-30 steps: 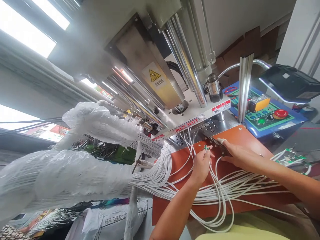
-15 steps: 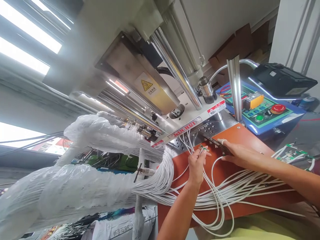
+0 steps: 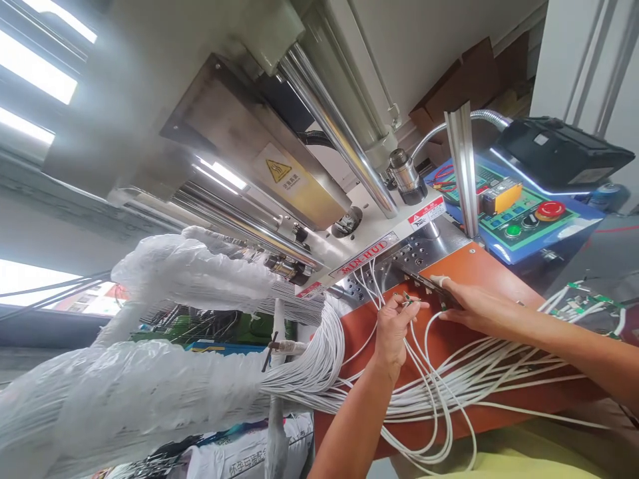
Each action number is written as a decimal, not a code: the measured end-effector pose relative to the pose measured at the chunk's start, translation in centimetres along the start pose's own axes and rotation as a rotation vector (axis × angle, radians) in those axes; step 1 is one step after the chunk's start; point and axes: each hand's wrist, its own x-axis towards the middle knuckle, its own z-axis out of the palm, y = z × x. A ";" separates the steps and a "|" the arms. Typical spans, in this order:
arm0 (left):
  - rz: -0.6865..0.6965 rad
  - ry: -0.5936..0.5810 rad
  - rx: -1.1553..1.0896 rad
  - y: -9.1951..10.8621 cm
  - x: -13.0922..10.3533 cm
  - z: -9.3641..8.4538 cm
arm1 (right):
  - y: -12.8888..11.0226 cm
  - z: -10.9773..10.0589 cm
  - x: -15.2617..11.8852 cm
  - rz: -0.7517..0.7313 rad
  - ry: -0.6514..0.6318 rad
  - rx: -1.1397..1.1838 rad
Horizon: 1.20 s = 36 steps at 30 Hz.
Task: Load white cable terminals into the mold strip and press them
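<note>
My left hand [image 3: 392,329] pinches a small green circuit board [image 3: 410,301] on a white cable, in front of the press machine. To its right, my right hand [image 3: 462,303] is closed on a dark metal mold plate [image 3: 426,282], whose far end reaches in under the press. Several white cables [image 3: 439,402] lie across the orange-brown work surface [image 3: 492,273] below both hands. A few more cables run from the press, beneath its "MIN-HUI" label [image 3: 364,258], toward my left hand.
A blue control box [image 3: 564,229] with a red button stands at the right behind a metal post [image 3: 463,169]. Plastic-wrapped cable bundles [image 3: 134,392] fill the left. Cables with green boards [image 3: 582,306] lie at the right edge.
The view has shifted slightly. The fingers of my left hand and the small board have turned a little. My right hand keeps its hold on the plate.
</note>
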 end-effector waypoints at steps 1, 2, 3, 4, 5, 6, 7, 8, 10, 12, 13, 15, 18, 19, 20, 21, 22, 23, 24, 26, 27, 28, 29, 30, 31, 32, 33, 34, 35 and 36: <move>0.017 0.002 -0.005 -0.2 0.2 0.0 | -0.1 -0.1 0.0 0.000 -0.019 0.022; 0.043 -0.002 -0.005 -0.5 0.5 0.0 | -0.1 -0.3 0.0 0.002 -0.036 0.045; 0.073 -0.013 0.004 -0.8 0.7 0.0 | -0.2 -0.4 0.0 0.007 -0.050 0.064; 0.103 -0.033 0.029 -1.1 1.0 0.0 | -0.3 -0.4 0.0 0.014 -0.059 0.076; 0.130 -0.061 0.076 -1.4 1.2 0.0 | -0.3 -0.4 0.1 0.022 -0.066 0.080; 0.154 -0.085 0.137 -1.7 1.4 0.0 | -0.3 -0.4 0.1 0.032 -0.075 0.081; 0.175 -0.103 0.202 -1.9 1.6 0.0 | -0.3 -0.3 0.1 0.038 -0.085 0.080; 0.192 -0.114 0.263 -2.1 1.7 0.0 | -0.3 -0.2 0.2 0.044 -0.094 0.076; 0.220 -0.113 0.358 -2.3 2.0 0.1 | -0.3 -0.1 0.3 0.054 -0.106 0.059; 0.241 -0.099 0.422 -2.3 2.1 0.2 | -0.2 -0.1 0.3 0.059 -0.110 0.041; 0.250 -0.092 0.449 -2.3 2.2 0.3 | -0.2 -0.2 0.3 0.059 -0.113 0.038; 0.272 -0.079 0.484 -2.2 2.2 0.4 | -0.2 -0.3 0.3 0.053 -0.123 0.046; 0.309 -0.058 0.480 -2.2 2.2 0.6 | -0.2 -0.2 0.4 0.053 -0.116 0.034; 0.318 -0.049 0.472 -2.2 2.2 0.7 | -0.2 -0.1 0.4 0.057 -0.103 0.017; 0.323 -0.036 0.463 -2.2 2.2 0.7 | -0.2 0.0 0.4 0.058 -0.091 -0.002; 0.326 -0.021 0.457 -2.3 2.2 0.8 | -0.3 0.1 0.4 0.051 -0.080 -0.017; 0.325 -0.010 0.455 -2.3 2.2 0.8 | -0.3 0.2 0.3 0.041 -0.069 -0.029; 0.322 -0.001 0.456 -2.3 2.3 0.8 | -0.4 0.3 0.3 0.036 -0.059 -0.040; 0.313 -0.005 0.457 -2.2 2.3 0.7 | -0.4 0.3 0.3 0.032 -0.053 -0.048; 0.283 -0.051 0.442 -2.0 2.5 0.5 | -0.6 0.3 0.2 0.033 -0.042 -0.054; 0.270 -0.082 0.434 -1.9 2.6 0.4 | -0.6 0.3 0.2 0.041 -0.039 -0.054; 0.263 -0.110 0.428 -1.7 2.6 0.2 | -0.6 0.2 0.2 0.046 -0.049 -0.046; 0.264 -0.125 0.424 -1.6 2.7 0.1 | -0.6 0.1 0.2 0.051 -0.062 -0.033; 0.265 -0.125 0.416 -1.4 2.7 -0.1 | -0.6 0.1 0.2 0.058 -0.071 -0.025; 0.259 -0.106 0.394 -1.3 2.7 -0.2 | -0.5 0.0 0.3 0.070 -0.076 -0.022; 0.239 -0.077 0.355 -1.3 2.7 -0.3 | -0.4 0.0 0.3 0.075 -0.083 -0.017; 0.207 -0.045 0.300 -1.2 2.8 -0.3 | -0.4 -0.1 0.4 0.077 -0.082 -0.013; 0.167 -0.016 0.235 -1.2 2.8 -0.4 | -0.4 -0.2 0.4 0.080 -0.082 -0.008; 0.126 0.004 0.170 -1.2 2.9 -0.5 | -0.4 -0.2 0.4 0.086 -0.088 -0.003; 0.090 0.014 0.111 -1.2 3.1 -0.5 | -0.4 -0.3 0.4 0.094 -0.101 0.002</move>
